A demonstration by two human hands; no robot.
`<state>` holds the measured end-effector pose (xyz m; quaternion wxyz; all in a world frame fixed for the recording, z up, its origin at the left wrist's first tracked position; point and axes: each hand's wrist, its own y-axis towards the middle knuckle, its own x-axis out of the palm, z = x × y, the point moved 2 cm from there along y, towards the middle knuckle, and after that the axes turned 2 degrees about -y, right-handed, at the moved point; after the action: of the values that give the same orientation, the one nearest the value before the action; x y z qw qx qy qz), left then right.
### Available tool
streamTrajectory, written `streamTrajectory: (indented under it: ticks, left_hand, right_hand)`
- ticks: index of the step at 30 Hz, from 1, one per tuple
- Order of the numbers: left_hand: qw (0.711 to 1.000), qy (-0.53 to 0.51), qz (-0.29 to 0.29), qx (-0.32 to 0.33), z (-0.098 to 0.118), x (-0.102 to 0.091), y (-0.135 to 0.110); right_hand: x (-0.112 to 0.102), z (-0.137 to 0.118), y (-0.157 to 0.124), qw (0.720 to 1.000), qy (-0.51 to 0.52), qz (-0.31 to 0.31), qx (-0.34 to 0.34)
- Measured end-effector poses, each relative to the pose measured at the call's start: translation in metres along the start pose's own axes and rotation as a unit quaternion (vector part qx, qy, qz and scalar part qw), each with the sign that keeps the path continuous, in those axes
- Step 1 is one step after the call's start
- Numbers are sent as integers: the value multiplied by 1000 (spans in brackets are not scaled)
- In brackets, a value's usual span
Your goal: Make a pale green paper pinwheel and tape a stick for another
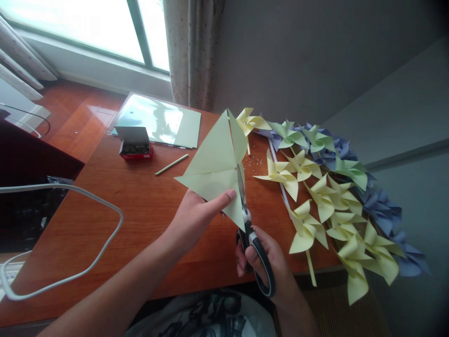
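Note:
A pale green sheet of paper (213,164), creased and slit along one diagonal, is held up over the table. My left hand (196,210) grips its lower edge, thumb on top and the other fingers mostly hidden underneath. In my right hand (270,255) is a pair of scissors (261,262) with black and white handles, fingers through the loops. The blades point away from me and meet the paper along its right side, near the crease. How far the blades are apart is hard to make out.
Yellow pinwheels (307,227), green pinwheels (289,135) and blue pinwheels (380,208) crowd the table's right side. Toward the back left lie a small red box (136,152) of dark bits, a thin paper stick (171,164) and a glossy packet of sheets (157,121). A white cable (101,201) loops at left.

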<state>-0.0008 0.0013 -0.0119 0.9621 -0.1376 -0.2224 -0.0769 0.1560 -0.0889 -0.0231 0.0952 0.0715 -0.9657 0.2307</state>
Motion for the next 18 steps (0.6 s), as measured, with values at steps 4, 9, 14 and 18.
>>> streamTrajectory:
  ticks: [4, 9, 14, 18]
  left_hand:
    - [1000, 2, -3, 3, 0, 0, 0]
    - [1000, -5, 0, 1, 0, 0, 0]
    - [1000, -16, -2, -6, 0, 0, -1]
    - [999, -33, 9, 4, 1, -1, 0]
  right_hand:
    - [-1, 2, 1, 1000, -5, -3, -1]
    - [-2, 4, 2, 1000, 5, -10, -11]
    - [-2, 0, 0, 1000, 1, -15, -7]
    - [-2, -6, -3, 999, -23, -45, -15]
